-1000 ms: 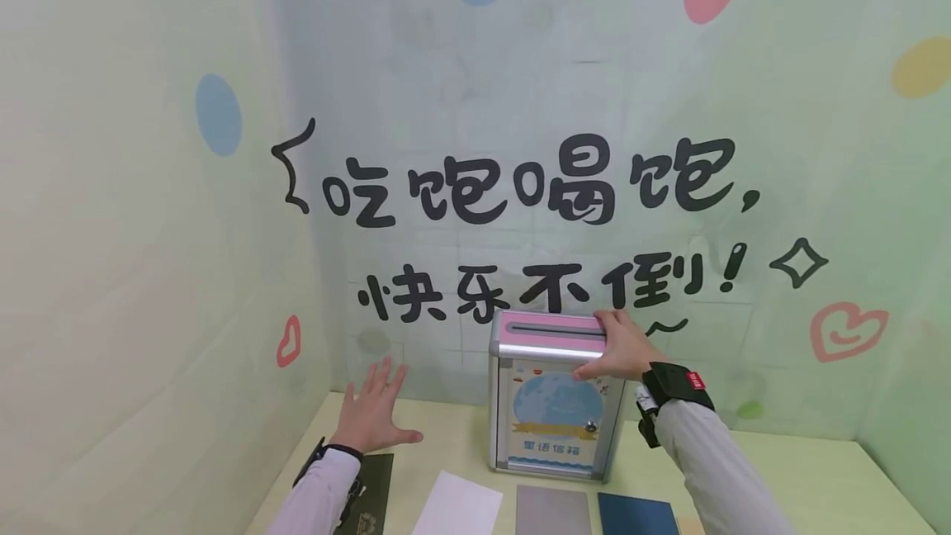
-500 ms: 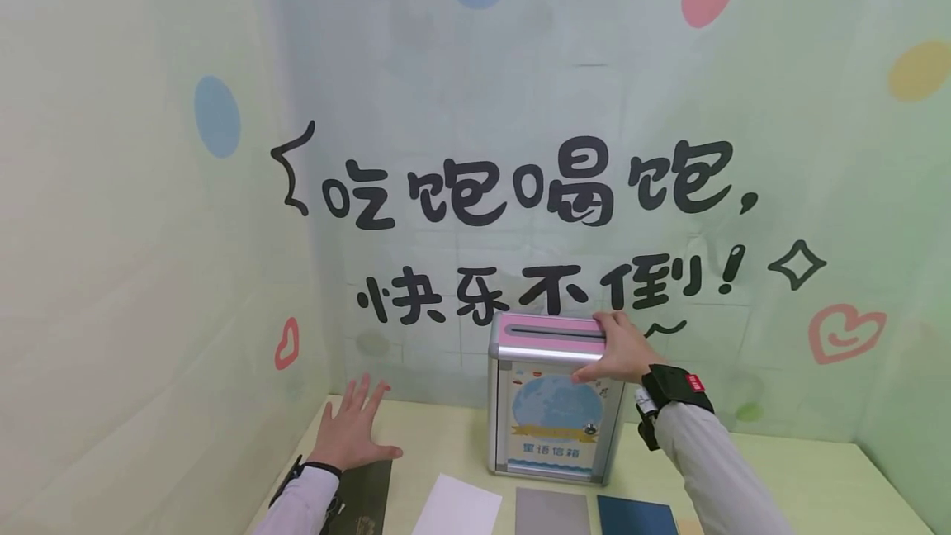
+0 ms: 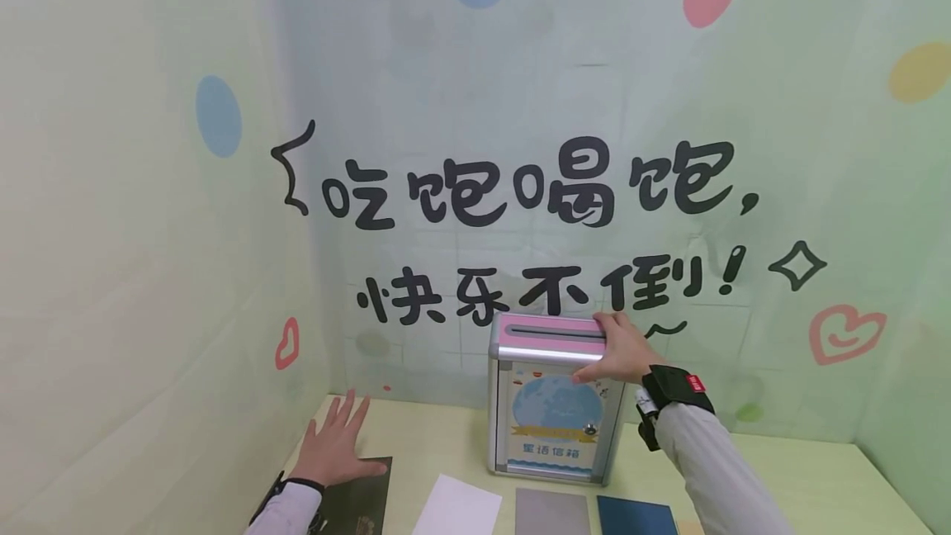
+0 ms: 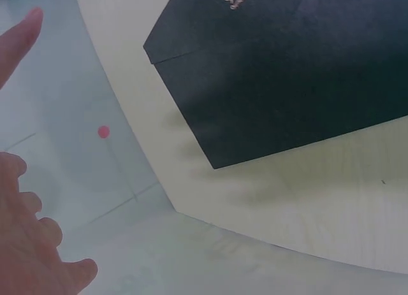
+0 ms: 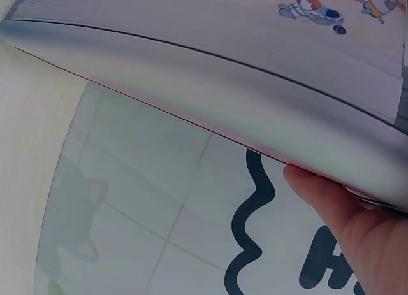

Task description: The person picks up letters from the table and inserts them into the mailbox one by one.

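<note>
A silver-framed letter box with a pink slotted top stands upright on the table. My right hand grips its top right corner, thumb at the front and fingers on the top. In the right wrist view, part of this hand shows at the edge of the box's metal side. My left hand, fingers spread, hovers over a dark envelope at the table's left. The left wrist view shows that envelope lying flat, with fingers off to its side.
Along the front lie a white envelope, a grey one and a dark blue one. A small tan piece peeks out beside the blue one. Printed wall sheets border the pale table behind and at both sides.
My left hand has moved left and toward me, away from the box and over the dark envelope. The right hand and the box have stayed in place.
</note>
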Available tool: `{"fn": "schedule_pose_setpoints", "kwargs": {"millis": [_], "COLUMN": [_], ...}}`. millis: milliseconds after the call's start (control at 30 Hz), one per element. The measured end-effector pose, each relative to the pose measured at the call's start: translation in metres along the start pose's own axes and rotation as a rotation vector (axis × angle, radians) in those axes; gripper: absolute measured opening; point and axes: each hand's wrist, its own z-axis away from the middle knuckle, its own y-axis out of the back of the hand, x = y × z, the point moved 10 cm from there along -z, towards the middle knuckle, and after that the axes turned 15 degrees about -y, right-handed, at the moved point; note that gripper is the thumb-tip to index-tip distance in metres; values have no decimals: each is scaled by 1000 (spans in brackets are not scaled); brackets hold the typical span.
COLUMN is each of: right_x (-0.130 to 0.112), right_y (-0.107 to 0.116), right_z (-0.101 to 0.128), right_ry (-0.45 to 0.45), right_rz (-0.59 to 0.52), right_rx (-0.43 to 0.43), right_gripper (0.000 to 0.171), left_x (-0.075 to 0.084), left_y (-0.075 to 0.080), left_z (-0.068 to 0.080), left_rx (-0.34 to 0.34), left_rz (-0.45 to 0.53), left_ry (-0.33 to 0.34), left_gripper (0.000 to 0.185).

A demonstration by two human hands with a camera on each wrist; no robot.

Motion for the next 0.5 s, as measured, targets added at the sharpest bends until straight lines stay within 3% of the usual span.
{"fn": "schedule_pose_setpoints", "kwargs": {"millis": [500], "right_x": [1], "right_y": [-2], "right_z": [-2], "right_ry": [0], "right_rz": [19], "right_rx": [-5], "right_gripper": [108], "left_x": [-9], "left_y": [-15], "left_z": [21], "left_rx": [-43], "left_rz": [49], "left_ry": [26], "left_gripper": [108]}}
